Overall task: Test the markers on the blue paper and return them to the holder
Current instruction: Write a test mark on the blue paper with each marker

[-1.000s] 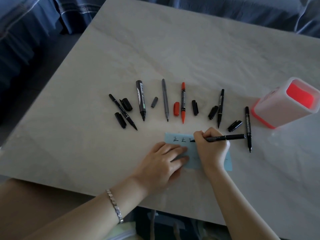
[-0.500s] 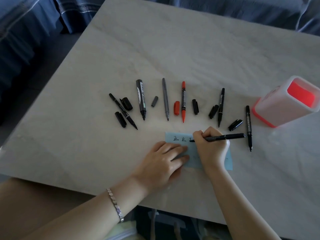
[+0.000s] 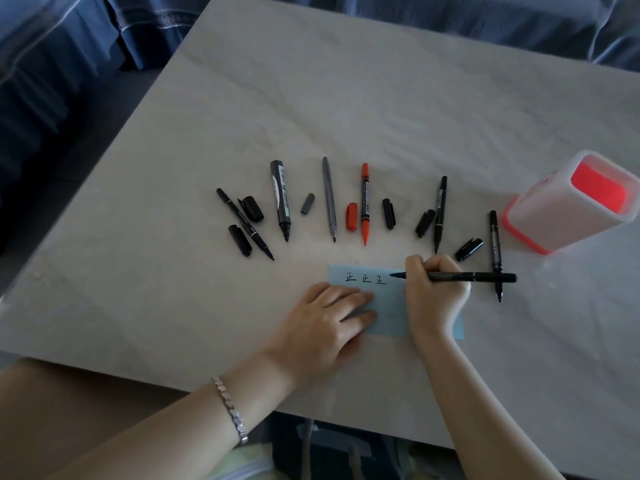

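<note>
Right hand (image 3: 437,295): gripping black marker (image 3: 474,277), tip on blue paper (image 3: 388,315)
Left hand (image 3: 323,327): flat, fingers spread, pinning the paper
Holder (image 3: 568,206): at 2 o'clock

left hand (image 3: 325,320) flat, right hand (image 3: 434,296) — fisted

A pale marble-patterned table (image 3: 346,109) is filling most of the view, its near edge running across the bottom of the frame. Dark blue fabric (image 3: 69,46) with thin pale stripes is hanging in folds beyond the table's far left corner and is stretching along its far side to the right. A silver link bracelet (image 3: 230,408) is sitting around a wrist at the lower edge, and something pale green is showing just below it, too cropped to identify.
</note>
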`<state>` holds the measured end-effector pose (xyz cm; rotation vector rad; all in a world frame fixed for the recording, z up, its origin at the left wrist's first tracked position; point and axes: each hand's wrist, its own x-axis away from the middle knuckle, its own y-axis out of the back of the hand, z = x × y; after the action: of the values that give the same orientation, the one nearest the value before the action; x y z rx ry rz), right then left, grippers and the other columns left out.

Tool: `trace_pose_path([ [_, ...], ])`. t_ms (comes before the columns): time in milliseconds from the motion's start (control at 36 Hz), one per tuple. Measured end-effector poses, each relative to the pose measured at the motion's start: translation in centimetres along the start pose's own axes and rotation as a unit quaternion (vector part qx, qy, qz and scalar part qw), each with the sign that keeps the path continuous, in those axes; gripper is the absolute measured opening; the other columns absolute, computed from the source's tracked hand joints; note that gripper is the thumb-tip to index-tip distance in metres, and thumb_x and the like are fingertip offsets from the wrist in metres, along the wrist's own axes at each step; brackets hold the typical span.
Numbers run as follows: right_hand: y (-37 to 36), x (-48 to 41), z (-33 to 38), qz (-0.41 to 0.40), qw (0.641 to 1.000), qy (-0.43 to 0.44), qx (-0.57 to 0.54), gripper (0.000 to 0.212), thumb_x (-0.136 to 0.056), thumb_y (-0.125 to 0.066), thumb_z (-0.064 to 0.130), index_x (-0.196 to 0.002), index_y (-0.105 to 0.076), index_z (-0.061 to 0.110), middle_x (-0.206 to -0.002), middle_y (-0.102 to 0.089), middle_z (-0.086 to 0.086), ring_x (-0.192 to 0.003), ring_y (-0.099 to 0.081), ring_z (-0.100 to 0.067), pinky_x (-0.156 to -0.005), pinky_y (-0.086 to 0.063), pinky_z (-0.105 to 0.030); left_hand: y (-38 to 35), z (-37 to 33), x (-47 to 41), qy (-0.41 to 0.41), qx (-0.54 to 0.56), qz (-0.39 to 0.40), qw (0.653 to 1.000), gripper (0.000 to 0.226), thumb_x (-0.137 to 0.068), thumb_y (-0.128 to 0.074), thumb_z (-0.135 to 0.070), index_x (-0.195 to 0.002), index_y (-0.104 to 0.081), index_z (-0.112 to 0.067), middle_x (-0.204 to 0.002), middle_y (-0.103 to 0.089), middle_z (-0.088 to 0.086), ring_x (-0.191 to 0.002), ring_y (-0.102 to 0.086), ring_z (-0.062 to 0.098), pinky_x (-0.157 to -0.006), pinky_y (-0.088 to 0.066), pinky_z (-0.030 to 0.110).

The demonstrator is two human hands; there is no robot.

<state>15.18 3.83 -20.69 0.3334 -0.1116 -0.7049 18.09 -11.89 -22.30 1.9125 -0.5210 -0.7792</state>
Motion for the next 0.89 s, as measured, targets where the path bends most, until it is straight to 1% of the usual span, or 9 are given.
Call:
trace_pose_path([
  [56,0.3,-0.3,0.4,0.003,0.999,-0.04,-0.022,0.038,-0.077,-0.056,0.023,-0.044,-0.039,0.014,-0.037,-0.042,0.005,-0.046,-0.041,-0.017,-0.052,-0.035,-0.027,0.0,-0.1,0.0,0.003,0.005,-0.009,1.0,0.029,-0.084,-0.049,-0.029,-0.099,-0.072,-0.02,-0.113,-0.068,0.001,-0.108,-0.049,0.014,-0.093,-0.033,0.028],
  [167,1.9,-2.6,2.1,0.085,0.992,-0.084,0.046,0.044,-0.082,-0.056,0.029,-0.04,-0.053,0.014,-0.036,-0.05,0.004,-0.04,-0.045,-0.012,-0.051,-0.038,-0.026,0.3,-0.2,-0.1,-0.005,-0.002,-0.003,1.0,0.026,-0.084,-0.05,-0.029,-0.099,-0.07,-0.022,-0.113,-0.068,-0.003,-0.105,-0.058,0.013,-0.093,-0.039,0.028],
  [278,3.5,-5.0,4.4,0.18,0.969,0.012,0.17,0.034,-0.084,-0.059,0.038,-0.072,-0.059,0.006,-0.047,-0.059,0.0,-0.033,-0.046,-0.006,-0.051,-0.042,-0.027,0.2,-0.3,-0.1,0.004,-0.003,-0.002,1.0,0.026,-0.082,-0.053,-0.028,-0.1,-0.07,-0.02,-0.113,-0.068,-0.003,-0.104,-0.059,0.013,-0.092,-0.04,0.027],
  [389,3.4,-6.9,6.1,0.211,0.949,0.08,0.222,0.027,-0.084,-0.062,0.037,-0.095,-0.058,0.012,-0.065,-0.065,-0.008,-0.053,-0.054,-0.019,-0.06,-0.046,-0.031,0.1,-0.3,0.0,0.008,0.002,-0.001,1.0,0.027,-0.082,-0.054,-0.028,-0.1,-0.071,-0.02,-0.113,-0.068,-0.003,-0.104,-0.059,0.012,-0.092,-0.04,0.027],
  [444,2.4,-7.7,6.5,0.225,0.938,0.099,0.245,0.025,-0.085,-0.06,0.036,-0.093,-0.06,0.013,-0.071,-0.064,-0.008,-0.059,-0.053,-0.021,-0.058,-0.045,-0.03,0.1,-0.2,0.0,0.009,0.003,0.003,1.0,0.027,-0.082,-0.052,-0.029,-0.101,-0.071,-0.02,-0.114,-0.067,-0.004,-0.105,-0.058,0.012,-0.093,-0.039,0.026],
  [556,-0.1,-8.5,6.3,0.25,0.914,0.105,0.302,0.029,-0.088,-0.056,0.032,-0.077,-0.059,0.006,-0.058,-0.052,-0.001,-0.056,-0.049,-0.021,-0.047,-0.034,-0.024,0.2,-0.3,0.0,0.009,0.007,0.001,1.0,0.028,-0.083,-0.051,-0.029,-0.1,-0.071,-0.02,-0.114,-0.067,-0.004,-0.107,-0.053,0.01,-0.093,-0.038,0.026],
  [639,-1.5,-8.6,5.6,0.252,0.912,0.079,0.315,0.037,-0.088,-0.056,0.03,-0.079,-0.061,-0.005,-0.061,-0.053,-0.01,-0.059,-0.049,-0.029,-0.049,-0.036,-0.028,0.2,-0.3,0.0,0.008,0.007,0.001,1.0,0.028,-0.083,-0.051,-0.03,-0.1,-0.071,-0.02,-0.114,-0.067,-0.004,-0.107,-0.052,0.009,-0.093,-0.038,0.025],
  [778,-2.2,-8.2,5.4,0.25,0.891,0.069,0.374,0.037,-0.088,-0.058,0.03,-0.066,-0.052,0.0,-0.065,-0.051,-0.014,-0.067,-0.051,-0.033,-0.057,-0.04,-0.031,0.1,-0.1,0.1,0.008,0.012,-0.007,1.0,0.027,-0.083,-0.053,-0.03,-0.1,-0.071,-0.02,-0.114,-0.067,-0.005,-0.107,-0.052,0.009,-0.092,-0.039,0.026],
  [889,-2.7,-7.1,6.3,0.24,0.887,0.121,0.376,0.022,-0.087,-0.054,0.022,-0.079,-0.062,0.004,-0.073,-0.058,-0.015,-0.071,-0.053,-0.033,-0.056,-0.04,-0.03,-0.1,-0.1,0.1,0.009,0.016,-0.008,1.0,0.027,-0.082,-0.054,-0.03,-0.1,-0.071,-0.019,-0.114,-0.067,-0.004,-0.106,-0.053,0.01,-0.092,-0.039,0.027],
])
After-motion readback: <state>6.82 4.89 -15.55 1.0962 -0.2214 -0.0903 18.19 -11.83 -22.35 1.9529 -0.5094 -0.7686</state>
